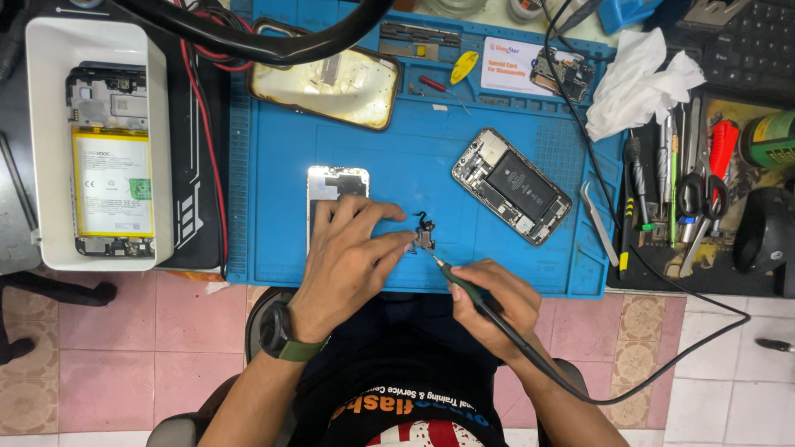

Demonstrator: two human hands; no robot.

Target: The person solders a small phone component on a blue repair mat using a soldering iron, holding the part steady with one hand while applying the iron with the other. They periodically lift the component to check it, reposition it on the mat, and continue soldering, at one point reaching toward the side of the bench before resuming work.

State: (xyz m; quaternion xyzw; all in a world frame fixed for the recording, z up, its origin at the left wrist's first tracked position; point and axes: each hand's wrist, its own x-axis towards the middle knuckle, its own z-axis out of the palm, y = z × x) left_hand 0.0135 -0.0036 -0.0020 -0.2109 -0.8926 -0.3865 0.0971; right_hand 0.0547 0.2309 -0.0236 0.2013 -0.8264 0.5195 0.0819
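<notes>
At the near edge of the blue repair mat (pixel 397 165), the left hand (pixel 348 257) presses its fingertips on a small black flex-cable part (pixel 425 236), its fingers curled over the lower end of a phone display panel (pixel 335 189) lying face down. The right hand (pixel 497 302) is closed in a pen grip around a soldering iron (pixel 464 285), whose tip touches the part. Bare mat lies open between the hands and the opened phone (pixel 512 185) to the right, which sits tilted and well apart. Tweezers (pixel 598 222) rest at the mat's right edge, beside a tray of tools (pixel 683 194). The iron's cable (pixel 662 364) loops off the table's front. A white bin (pixel 98 50) to the left holds another opened phone (pixel 112 161). A gold-coloured back cover (pixel 327 83) lies at the far side.
</notes>
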